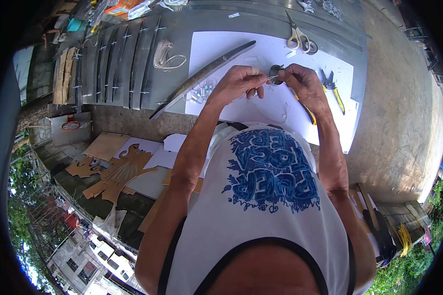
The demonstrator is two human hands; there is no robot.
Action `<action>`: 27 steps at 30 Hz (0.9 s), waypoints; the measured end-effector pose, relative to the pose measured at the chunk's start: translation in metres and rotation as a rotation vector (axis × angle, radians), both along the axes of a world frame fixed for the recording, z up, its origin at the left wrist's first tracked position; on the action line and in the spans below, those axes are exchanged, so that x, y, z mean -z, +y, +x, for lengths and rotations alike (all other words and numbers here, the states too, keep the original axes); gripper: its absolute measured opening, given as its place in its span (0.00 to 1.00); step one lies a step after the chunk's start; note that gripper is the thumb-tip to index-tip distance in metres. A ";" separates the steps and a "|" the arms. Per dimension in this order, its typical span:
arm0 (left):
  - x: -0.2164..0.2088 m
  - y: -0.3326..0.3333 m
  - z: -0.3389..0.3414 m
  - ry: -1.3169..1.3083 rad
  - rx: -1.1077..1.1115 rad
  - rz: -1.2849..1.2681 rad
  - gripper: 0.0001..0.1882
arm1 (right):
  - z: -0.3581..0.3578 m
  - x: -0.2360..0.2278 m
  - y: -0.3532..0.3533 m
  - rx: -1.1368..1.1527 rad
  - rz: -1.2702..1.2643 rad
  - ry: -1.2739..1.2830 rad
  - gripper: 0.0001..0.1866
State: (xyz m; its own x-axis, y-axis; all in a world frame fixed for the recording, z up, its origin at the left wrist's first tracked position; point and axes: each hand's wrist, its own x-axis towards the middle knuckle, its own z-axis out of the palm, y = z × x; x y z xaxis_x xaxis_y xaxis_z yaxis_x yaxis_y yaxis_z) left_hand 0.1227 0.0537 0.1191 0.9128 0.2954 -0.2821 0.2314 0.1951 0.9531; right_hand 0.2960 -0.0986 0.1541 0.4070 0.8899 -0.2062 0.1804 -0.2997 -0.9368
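Over a white sheet [221, 42], my two hands meet, fingers pinched close together. My left hand [238, 84] is closed on thin white wires [271, 77]; a pale wrap circles one of its fingers. My right hand [306, 84] grips a small dark rounded piece [274, 72], its kind partly hidden by the fingers. Beneath that hand lies a tool with a yellow-and-black handle [311, 117], its other end covered. Pliers with yellow-and-black handles [333, 91] rest to the right. Left of my hands is a long dark curved strip [206, 76], beside small white wired modules [198, 93].
Scissors [294, 37] and a dark tape roll [312, 47] lie at the far side. Coiled pale cord [163, 56] sits left, near several dark strips with wire ends [133, 69]. Cut brown boards [118, 169] lie lower left. The metal table's edge [365, 83] runs along the right.
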 end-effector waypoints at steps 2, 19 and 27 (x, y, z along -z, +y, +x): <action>0.001 -0.002 0.001 -0.029 -0.028 -0.015 0.13 | 0.001 0.000 -0.002 -0.002 0.002 0.023 0.14; -0.002 -0.020 0.000 -0.163 -0.270 0.002 0.08 | -0.010 0.000 -0.016 0.039 -0.013 0.111 0.11; -0.004 -0.025 0.000 -0.171 -0.295 0.061 0.07 | -0.016 0.021 -0.020 0.182 0.093 0.940 0.07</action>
State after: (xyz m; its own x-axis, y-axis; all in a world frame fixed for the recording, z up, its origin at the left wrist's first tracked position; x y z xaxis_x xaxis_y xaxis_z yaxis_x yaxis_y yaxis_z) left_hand 0.1231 0.0287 0.1228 0.8179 0.5655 -0.1059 0.0090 0.1715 0.9851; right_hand 0.2802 -0.1181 0.1335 0.2450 0.8588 -0.4499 -0.6979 -0.1659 -0.6967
